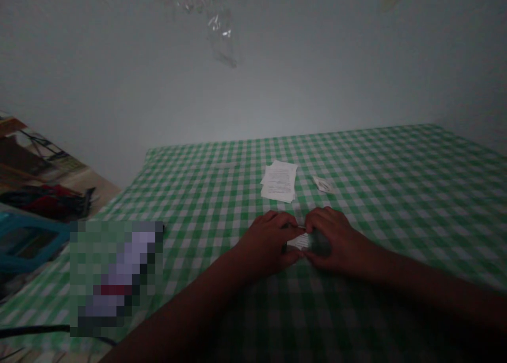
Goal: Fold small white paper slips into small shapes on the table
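Note:
My left hand [269,241] and my right hand [336,239] meet near the middle of a table with a green and white checked cloth [396,194]. Both have their fingers curled around a small white printed item [300,241] pinched between them. Most of that item is hidden by my fingers, so I cannot tell exactly what it is. Just beyond my hands lies a folded white printed leaflet [279,180]. To its right lies a small white packet [324,184].
A blurred-out patch [116,276] covers something on the cloth at the left. A dark cable [31,330] runs along the near left edge. A blue stool [27,239] and clutter sit on the floor at left. A pale wall stands behind the table.

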Available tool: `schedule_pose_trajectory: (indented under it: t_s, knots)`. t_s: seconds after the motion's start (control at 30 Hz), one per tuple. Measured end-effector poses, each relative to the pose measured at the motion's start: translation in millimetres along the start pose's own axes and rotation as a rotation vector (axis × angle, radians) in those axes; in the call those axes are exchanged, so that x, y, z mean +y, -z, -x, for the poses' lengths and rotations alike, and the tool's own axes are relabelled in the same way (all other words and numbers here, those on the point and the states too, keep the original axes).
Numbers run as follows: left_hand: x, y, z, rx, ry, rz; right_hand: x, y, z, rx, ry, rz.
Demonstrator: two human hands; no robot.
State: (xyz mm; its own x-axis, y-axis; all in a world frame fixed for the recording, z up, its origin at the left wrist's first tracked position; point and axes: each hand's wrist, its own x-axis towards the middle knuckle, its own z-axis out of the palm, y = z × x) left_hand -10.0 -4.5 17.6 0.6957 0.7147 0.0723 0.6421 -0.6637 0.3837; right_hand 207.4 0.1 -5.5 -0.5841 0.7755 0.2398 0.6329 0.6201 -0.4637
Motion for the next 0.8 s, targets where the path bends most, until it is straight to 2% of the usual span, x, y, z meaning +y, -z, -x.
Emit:
schedule_pose_trajectory:
  t_s: [0.2, 0.5, 0.8]
  knots:
    - [-1.3, -1.8, -1.7, 0.0, 0.014, 0.006, -0.1, 1.0, -1.1, -0.003, -0.047, -0.012]
    - [-4.1, -1.6, -1.7, 0.024, 0.029, 0.1, 19.8, -3.0, -15.0, 0.1, -0.191, 0.032]
    - [-10.5, -9.9, -3.9, 0.063, 0.055, 0.104, -8.1, 5.2, -3.5, -0.038, -0.115, 0.039]
